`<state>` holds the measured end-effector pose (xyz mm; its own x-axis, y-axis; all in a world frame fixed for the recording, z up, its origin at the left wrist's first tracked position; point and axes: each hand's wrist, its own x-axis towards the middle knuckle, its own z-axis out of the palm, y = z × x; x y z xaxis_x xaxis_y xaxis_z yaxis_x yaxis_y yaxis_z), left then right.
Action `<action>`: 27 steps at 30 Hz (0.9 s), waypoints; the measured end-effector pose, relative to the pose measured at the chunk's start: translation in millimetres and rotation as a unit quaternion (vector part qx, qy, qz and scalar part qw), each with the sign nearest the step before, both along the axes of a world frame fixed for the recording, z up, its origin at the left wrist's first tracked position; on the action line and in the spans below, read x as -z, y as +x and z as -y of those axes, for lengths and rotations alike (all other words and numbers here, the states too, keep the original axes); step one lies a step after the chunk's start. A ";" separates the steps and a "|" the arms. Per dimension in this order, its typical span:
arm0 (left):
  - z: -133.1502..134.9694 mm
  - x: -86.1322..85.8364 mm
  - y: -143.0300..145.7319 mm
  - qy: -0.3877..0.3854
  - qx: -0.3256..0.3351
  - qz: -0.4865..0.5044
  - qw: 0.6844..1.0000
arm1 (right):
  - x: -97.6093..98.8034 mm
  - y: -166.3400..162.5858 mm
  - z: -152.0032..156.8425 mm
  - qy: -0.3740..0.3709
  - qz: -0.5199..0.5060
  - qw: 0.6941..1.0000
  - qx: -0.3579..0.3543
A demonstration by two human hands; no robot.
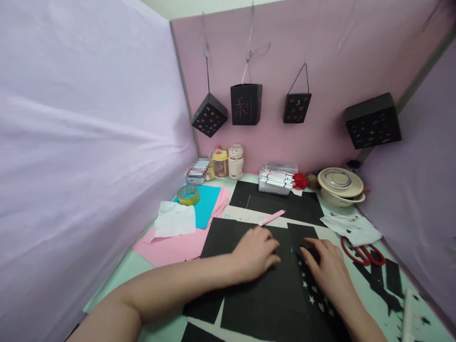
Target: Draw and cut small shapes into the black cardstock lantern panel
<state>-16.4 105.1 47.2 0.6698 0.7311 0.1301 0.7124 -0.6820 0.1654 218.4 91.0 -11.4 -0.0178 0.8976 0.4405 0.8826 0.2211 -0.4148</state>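
My left hand [256, 254] lies on a large black paper sheet [263, 299], its fingers loosely bent and apart, with nothing in them. Beside it, my right hand [329, 266] rests on a black paper strip [307, 275] with cut-out stars and hearts, which lies along the sheet's right side. The right thumb and forefinger are spread on the strip's upper part; the other fingertips are partly hidden. Just beyond my left fingers is a pink pen-shaped tool [272, 217]. Another black sheet [274, 202] lies farther back.
Red-handled scissors [361, 251] and black scraps [394, 278] lie at right, near a lidded bowl [338, 190]. A marker box [276, 180] stands at the back. Tape [188, 194], tissue [174, 219], blue paper [207, 206] and pink paper [171, 249] lie left. Black lanterns [246, 104] hang above.
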 end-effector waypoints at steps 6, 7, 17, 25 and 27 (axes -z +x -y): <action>78.2 17.2 7.9 0.003 0.205 -0.012 0.979 | -20.5 12.5 5.8 -0.005 -0.067 0.998 -0.005; 84.1 21.8 7.5 0.015 0.234 -0.015 0.972 | -26.1 19.0 8.8 -0.003 -0.068 0.998 0.011; 89.3 48.2 6.9 -0.095 0.228 -0.020 0.969 | -84.6 102.9 58.0 -0.074 0.039 0.950 0.302; 94.2 43.0 8.9 -0.072 0.241 -0.032 0.967 | -59.7 106.0 56.7 -0.273 0.109 0.877 0.381; 94.1 38.0 7.5 -0.067 0.248 -0.043 0.965 | -52.0 106.5 55.6 -0.297 0.111 0.866 0.387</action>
